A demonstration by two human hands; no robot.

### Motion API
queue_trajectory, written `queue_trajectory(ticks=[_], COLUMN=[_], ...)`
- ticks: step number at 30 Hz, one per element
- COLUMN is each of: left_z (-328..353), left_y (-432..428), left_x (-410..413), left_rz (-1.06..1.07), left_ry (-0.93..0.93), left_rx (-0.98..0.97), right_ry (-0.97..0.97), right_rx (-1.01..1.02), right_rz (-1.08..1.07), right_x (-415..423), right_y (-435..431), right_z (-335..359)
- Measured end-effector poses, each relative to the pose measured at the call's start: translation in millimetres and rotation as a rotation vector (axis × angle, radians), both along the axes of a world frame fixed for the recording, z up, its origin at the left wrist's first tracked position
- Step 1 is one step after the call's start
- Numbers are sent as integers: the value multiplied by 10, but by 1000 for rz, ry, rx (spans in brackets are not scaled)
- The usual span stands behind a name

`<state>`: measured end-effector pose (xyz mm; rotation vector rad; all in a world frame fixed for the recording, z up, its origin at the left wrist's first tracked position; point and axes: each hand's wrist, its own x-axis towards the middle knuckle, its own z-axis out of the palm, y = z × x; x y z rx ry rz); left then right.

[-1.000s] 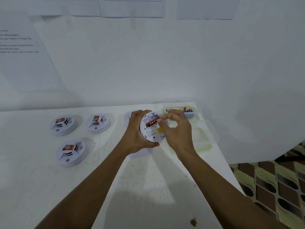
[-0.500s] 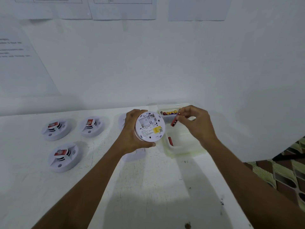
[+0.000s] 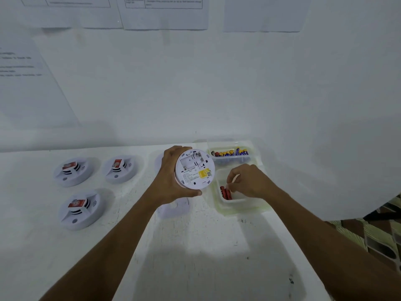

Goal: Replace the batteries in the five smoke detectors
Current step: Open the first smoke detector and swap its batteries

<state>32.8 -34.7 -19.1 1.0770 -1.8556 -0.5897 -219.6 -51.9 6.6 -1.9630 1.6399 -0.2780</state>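
Left hand (image 3: 171,181) clasps open-backed detector (image 3: 195,170); right hand (image 3: 249,183) at red batteries (image 3: 225,193) in near tray (image 3: 238,208) — grasp indeterminate. Three detectors (image 3: 73,171) left, far tray (image 3: 252,152) behind.

I cannot read a single whole word from here. The held detector (image 3: 194,170) shows me its back. On it is a yellow label (image 3: 204,173) with a small square code at its right end, and rows of fine black print beside the label, all too small to make out. The three detectors on the table, far left (image 3: 72,171), middle (image 3: 121,169) and near (image 3: 80,208), each carry a red label with pale marking, which is blurred. I see small curved arc signs on the middle and near ones. The blue and yellow batteries (image 3: 230,153) bear lettering I cannot read, and any print on the red batteries (image 3: 225,192) is too small to tell. The top wall sheet (image 3: 165,11) has ruled boxes and the left wall sheet (image 3: 26,83) has lines of type, all smeared.
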Motion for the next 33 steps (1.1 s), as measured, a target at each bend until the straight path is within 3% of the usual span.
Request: queue_trajectory(ticks=[6,13,23,28,33], left_z=[53,47,-26,-31,-50], left_y=[-168,-326,-463,-512,-520], left_x=[112,175,201,198,154], left_rz=[46,81,95,91,92], left_ry=[-47,-60,-52,-55,-87], left_rx=[28,99,103,117,107], right_ry=[-150,115,77,-54,-354], right_rx=[-252,-73,-48,-64,-154], right_rz=[90,142,113,72,-55], right_x=[-29,179,231,223,183], right_y=[-486,-1294,-1412,-1350,-1118], right_z=[384,100,-55,2,145])
